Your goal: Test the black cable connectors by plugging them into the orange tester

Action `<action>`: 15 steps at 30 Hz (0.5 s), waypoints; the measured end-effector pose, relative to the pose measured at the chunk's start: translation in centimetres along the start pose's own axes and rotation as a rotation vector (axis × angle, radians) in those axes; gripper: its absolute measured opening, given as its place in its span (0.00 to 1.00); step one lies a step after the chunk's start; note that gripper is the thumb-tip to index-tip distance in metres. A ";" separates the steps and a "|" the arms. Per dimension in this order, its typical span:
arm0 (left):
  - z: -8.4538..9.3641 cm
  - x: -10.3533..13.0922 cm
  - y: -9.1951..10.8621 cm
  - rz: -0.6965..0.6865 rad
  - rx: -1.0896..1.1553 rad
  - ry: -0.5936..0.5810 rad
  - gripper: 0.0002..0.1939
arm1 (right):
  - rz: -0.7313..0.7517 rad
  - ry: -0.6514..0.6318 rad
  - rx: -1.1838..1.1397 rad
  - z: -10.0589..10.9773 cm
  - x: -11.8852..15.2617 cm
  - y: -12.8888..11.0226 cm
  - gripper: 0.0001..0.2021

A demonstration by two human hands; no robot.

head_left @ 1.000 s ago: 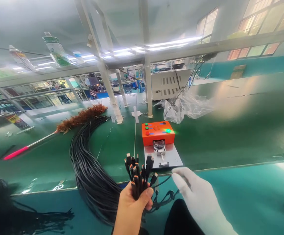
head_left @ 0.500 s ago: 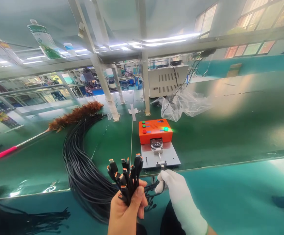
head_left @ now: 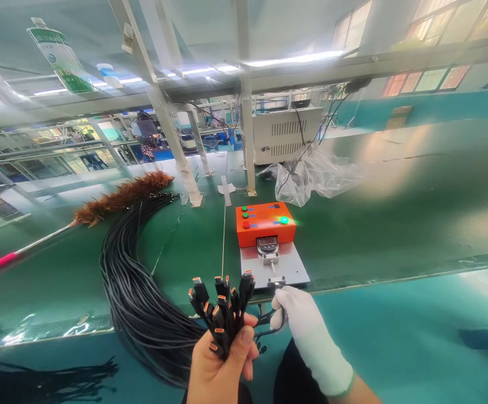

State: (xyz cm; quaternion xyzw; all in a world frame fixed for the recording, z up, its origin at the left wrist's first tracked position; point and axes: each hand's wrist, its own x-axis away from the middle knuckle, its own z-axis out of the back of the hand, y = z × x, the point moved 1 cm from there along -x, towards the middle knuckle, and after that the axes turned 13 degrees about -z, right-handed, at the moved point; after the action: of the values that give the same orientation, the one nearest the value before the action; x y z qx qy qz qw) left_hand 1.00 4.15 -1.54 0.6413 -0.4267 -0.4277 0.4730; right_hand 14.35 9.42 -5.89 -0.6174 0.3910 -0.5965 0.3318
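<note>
My bare left hand (head_left: 227,359) is closed around a bunch of black USB-C cables (head_left: 222,314), their orange-tipped connectors fanned upward. My right hand (head_left: 298,314), in a white glove, pinches one cable's connector (head_left: 278,285) at the front of the test fixture. That fixture has an orange box (head_left: 265,224) with red and green buttons and a lit green light. A round digital gauge (head_left: 267,244) sits before it on a metal plate (head_left: 294,264). Fingers partly hide the held connector, so I cannot tell how far it sits in the fixture's block (head_left: 276,280).
A thick bundle of black cables (head_left: 134,280) curves over the table's left side and front edge. Beyond it lies a feather duster (head_left: 122,196) with a pink handle. Clear plastic film (head_left: 311,177), a grey metal cabinet (head_left: 286,134) and rack posts (head_left: 247,112) stand behind the fixture.
My right hand has brought the connector up against the fixture's front block; before, it was slightly short of it. The left hand still grips its bunch. The view has shifted slightly.
</note>
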 end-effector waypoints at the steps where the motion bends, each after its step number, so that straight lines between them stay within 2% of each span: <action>1: 0.0 0.0 -0.1 -0.007 -0.004 -0.003 0.17 | -0.001 -0.001 0.004 0.0 0.0 -0.1 0.12; 9: 0.1 -0.3 -0.8 -0.001 -0.042 -0.010 0.18 | -0.040 -0.012 -0.051 -0.1 -0.5 -0.3 0.13; 15: -0.1 -0.4 -0.2 -0.034 0.022 0.003 0.15 | -0.025 -0.014 -0.090 -0.2 -0.8 -0.1 0.12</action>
State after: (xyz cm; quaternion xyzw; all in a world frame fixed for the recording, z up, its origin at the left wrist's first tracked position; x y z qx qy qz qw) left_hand 1.00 4.56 -1.67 0.6544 -0.4196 -0.4300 0.4593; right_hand 14.18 10.14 -6.20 -0.6406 0.4075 -0.5782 0.2987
